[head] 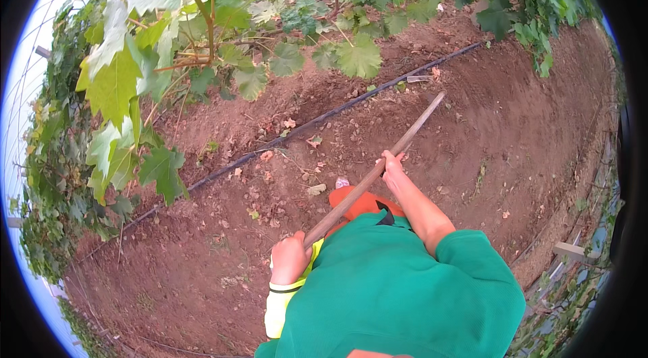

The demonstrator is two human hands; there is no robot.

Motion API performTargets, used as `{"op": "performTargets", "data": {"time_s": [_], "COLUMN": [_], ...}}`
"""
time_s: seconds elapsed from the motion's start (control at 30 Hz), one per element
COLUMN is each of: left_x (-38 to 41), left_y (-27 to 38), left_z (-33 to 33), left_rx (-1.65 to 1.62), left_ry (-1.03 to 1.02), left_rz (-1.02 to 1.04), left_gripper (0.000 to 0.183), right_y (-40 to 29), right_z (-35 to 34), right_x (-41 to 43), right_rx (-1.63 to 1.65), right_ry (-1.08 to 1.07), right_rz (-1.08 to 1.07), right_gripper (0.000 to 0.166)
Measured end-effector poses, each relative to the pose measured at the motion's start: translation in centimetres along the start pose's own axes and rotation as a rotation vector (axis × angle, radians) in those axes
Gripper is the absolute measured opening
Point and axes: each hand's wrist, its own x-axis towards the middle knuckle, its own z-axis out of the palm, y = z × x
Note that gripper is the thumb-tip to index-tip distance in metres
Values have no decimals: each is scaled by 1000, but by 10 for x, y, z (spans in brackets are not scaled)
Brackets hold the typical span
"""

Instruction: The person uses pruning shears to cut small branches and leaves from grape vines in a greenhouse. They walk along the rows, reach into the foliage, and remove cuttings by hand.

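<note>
A long wooden handle [354, 195] runs slantwise across my front, from low left to upper right. Around its near end my left hand [291, 258] is closed, below it a yellow sleeve cuff with a dark band. Farther up the shaft my right hand [392, 164] grips it, the forearm bare. The far end of the shaft reaches the brown soil [471, 120] just short of a black irrigation pipe; no tool head can be made out there.
The black irrigation pipe [324, 117] crosses the soil diagonally ahead. Grapevine leaves [359, 57] hang over the top and left. Dry leaves [317, 189] and clods lie about. A pale, narrow piece [419, 78] rests by the pipe. At the right juts a light beam [574, 250].
</note>
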Motion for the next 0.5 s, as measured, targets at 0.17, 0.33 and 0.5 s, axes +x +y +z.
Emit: {"op": "performTargets", "data": {"time_s": [0.17, 0.33, 0.5], "left_x": [49, 58, 58], "left_y": [-16, -46, -85], "left_z": [-39, -103, -123], "left_rx": [111, 282, 253], "left_ry": [51, 84, 117], "left_rz": [132, 109, 63], "left_gripper": [22, 19, 20], "right_y": [12, 72, 82], "right_z": [19, 77, 120], "right_x": [18, -12, -31], "right_rx": [124, 86, 137], "right_ry": [18, 100, -14], "right_rz": [35, 271, 343], "right_gripper": [111, 109, 104]}}
